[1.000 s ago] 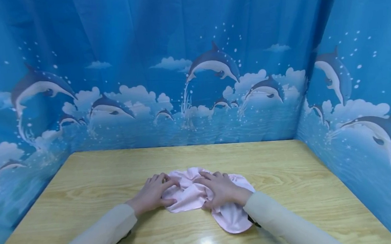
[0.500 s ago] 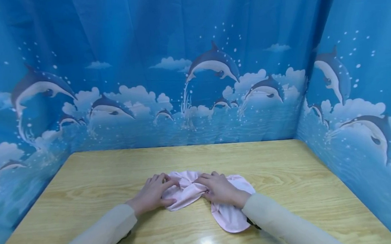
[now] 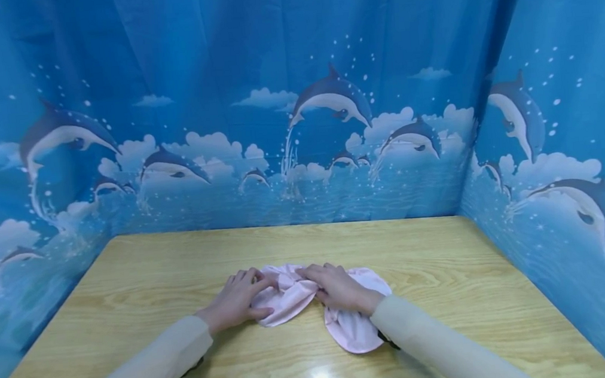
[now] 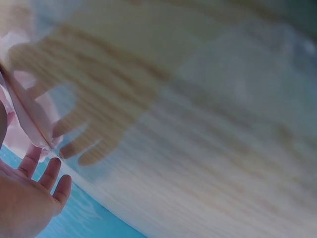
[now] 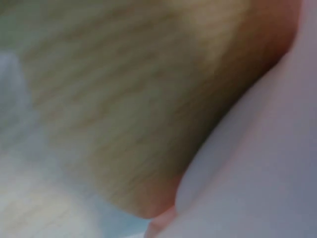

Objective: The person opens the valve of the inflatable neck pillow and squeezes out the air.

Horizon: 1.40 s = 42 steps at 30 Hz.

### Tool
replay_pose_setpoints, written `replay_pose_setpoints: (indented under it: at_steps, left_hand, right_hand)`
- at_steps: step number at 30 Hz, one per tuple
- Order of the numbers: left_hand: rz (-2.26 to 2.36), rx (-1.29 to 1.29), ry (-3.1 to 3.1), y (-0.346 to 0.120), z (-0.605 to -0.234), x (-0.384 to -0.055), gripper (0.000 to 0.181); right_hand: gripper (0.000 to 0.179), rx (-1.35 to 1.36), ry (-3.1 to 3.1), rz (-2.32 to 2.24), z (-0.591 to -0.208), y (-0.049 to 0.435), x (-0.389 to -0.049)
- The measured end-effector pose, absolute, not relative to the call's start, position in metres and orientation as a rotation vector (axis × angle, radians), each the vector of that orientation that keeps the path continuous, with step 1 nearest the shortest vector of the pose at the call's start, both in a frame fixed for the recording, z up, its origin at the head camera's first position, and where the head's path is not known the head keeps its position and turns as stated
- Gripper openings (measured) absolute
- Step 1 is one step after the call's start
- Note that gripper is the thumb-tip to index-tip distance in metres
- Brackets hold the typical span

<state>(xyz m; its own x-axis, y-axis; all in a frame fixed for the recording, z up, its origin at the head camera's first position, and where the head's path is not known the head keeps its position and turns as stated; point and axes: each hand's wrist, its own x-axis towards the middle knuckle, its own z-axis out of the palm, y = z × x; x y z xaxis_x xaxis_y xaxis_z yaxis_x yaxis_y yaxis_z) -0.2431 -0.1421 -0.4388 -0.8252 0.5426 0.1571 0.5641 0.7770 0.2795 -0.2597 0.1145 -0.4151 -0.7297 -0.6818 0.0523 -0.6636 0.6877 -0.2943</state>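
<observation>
A pink cloth (image 3: 354, 331) lies crumpled on the table, its middle gathered into a narrow neck between two wider ends. My left hand (image 3: 234, 303) rests on the left end, thumb and index finger spread apart on the fabric. In the left wrist view, the fingers of that hand (image 4: 29, 198) are loosely extended at the edge of the pink cloth (image 4: 30, 121). My right hand (image 3: 338, 288) grips the bunched middle, its fingertips partly hidden by folds. Pink fabric (image 5: 267, 163) fills the right side of the blurred right wrist view.
The wood-grain table (image 3: 179, 260) has a glossy top that reflects light near the front. A blue curtain with dolphins (image 3: 253, 115) stands along its back, left and right sides.
My right hand has drawn its fingers in and gathered the cloth's middle, shifting slightly left. The near right end of the cloth has moved a little up and left. My left hand has stayed put.
</observation>
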Motion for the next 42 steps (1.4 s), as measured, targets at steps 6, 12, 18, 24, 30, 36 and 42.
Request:
replay_pose_setpoints:
  at_steps: [6,12,18,24,30,36,42]
  left_hand:
    - [-0.487,-0.875,-2.916,-0.141,-0.437,-0.242,0.045]
    - [-0.477,-0.858,-2.923,-0.14,-0.438,-0.241,0.047]
    - [-0.47,-0.849,-2.932,-0.14,-0.439,-0.241,0.048]
    - [-0.484,-0.864,-2.92,-0.14,-0.437,-0.24,0.046]
    - [-0.481,-0.881,-2.899,-0.14,-0.436,-0.239,0.044]
    - [-0.487,-0.875,-2.899,-0.141,-0.437,-0.239,0.042]
    - [-0.489,-0.859,-2.915,-0.141,-0.438,-0.24,0.042]
  right_hand:
    - [0.053,-1.17,2.803,-0.444,-0.418,0.114,-0.273]
    - [0.059,-1.188,2.786,-0.482,-0.419,0.117,-0.276]
    - [0.061,-1.191,2.813,-0.455,-0.419,0.117,-0.272]
    - [0.052,-1.154,2.885,-0.398,-0.419,0.113,-0.266]
    - [0.055,-1.081,2.973,-0.264,-0.421,0.111,-0.258]
    - [0.075,-0.888,3.059,-0.213,-0.42,0.109,-0.251]
    - [0.071,-0.652,3.111,-0.184,-0.416,0.105,-0.239]
